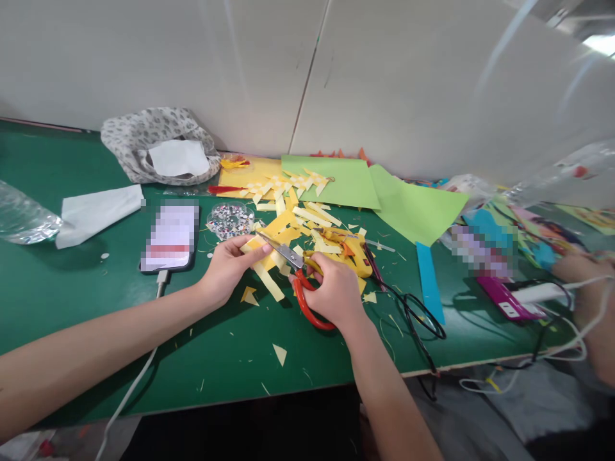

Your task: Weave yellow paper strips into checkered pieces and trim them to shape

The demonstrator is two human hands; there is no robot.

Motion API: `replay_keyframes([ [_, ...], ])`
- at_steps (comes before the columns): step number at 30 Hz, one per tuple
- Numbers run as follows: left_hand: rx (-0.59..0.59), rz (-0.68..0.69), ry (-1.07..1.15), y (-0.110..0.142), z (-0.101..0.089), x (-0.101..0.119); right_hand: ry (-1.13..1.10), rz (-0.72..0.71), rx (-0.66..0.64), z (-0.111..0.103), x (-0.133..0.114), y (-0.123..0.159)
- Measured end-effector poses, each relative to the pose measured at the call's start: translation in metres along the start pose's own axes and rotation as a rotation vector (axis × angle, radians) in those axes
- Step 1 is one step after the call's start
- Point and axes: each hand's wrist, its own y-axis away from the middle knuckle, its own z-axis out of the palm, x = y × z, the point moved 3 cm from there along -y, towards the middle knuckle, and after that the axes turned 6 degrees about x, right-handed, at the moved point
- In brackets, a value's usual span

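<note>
My left hand point(229, 261) pinches a piece of yellow paper point(262, 251) between thumb and fingers. In my right hand point(337, 288) is a pair of scissors point(313, 315) with a red handle loop, its metal blades pointing left across the paper by my left thumb. Whether the blades are parted I cannot tell. Loose yellow paper strips and scraps point(270, 282) lie under and around both hands. Just beyond my right hand rests a yellow glue gun point(361, 257). Behind the scraps lies a woven yellow-and-white paper figure point(283, 186) with a red tassel.
A charging phone point(172, 235) and a round case of small beads point(230, 221) stand left of the scraps. Behind are a patterned cloth bag point(122, 144) and green paper sheets point(336, 186). Black cable point(418, 314) and a blue strip point(430, 282) lie right, near another person's arm point(593, 314).
</note>
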Motion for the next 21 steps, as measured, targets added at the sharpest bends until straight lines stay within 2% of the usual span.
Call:
replay_keyframes([
  [21,0.001,0.005,-0.01,0.0005,0.0002,0.0011,-0.006,0.021,-0.005,0.0009,-0.0001,0.0001],
])
